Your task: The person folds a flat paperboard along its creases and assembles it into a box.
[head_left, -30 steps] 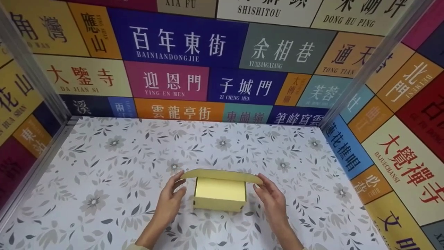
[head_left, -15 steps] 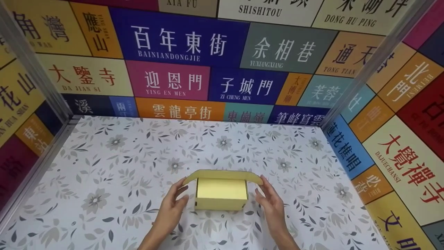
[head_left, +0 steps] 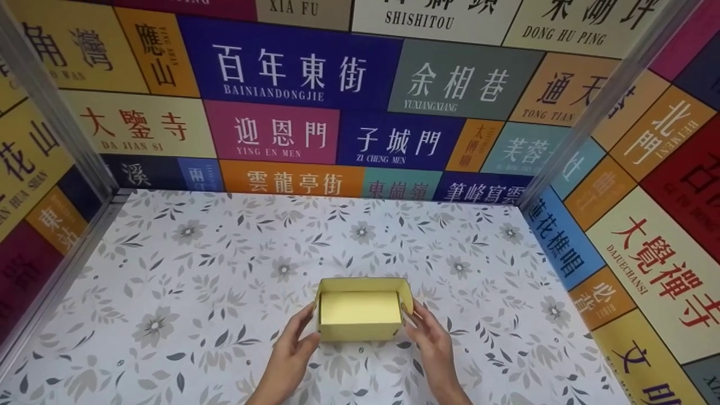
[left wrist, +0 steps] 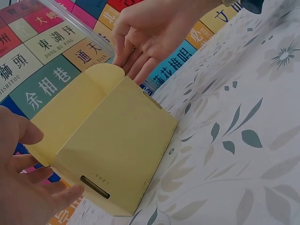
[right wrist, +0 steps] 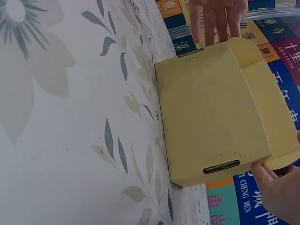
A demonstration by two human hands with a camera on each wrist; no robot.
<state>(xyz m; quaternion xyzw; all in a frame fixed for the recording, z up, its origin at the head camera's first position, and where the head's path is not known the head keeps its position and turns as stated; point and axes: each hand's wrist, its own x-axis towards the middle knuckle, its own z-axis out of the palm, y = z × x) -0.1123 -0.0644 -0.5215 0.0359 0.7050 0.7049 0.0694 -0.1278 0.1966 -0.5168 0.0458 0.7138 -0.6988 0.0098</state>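
A small yellow cardboard box stands on the patterned tabletop. Its lid is raised at the back, and the lid's two rounded side flaps bend forward along the box's ends. At the left end is my left hand, its fingers extended against the left flap. My right hand has its fingers on the outside of the right flap. Seen from the left wrist, the box's front wall shows a dark slot near its lower corner. Inside the box lies a plain pale-yellow surface.
The white tabletop has a grey floral print. Around it rise walls covered in coloured panels with Chinese lettering. Clear upright strips run along the wall corners.
Both hands have come inward and a little toward the body. The lid's side flaps, spread outward before, are now folded forward against the box ends. The box stays in about the same place.
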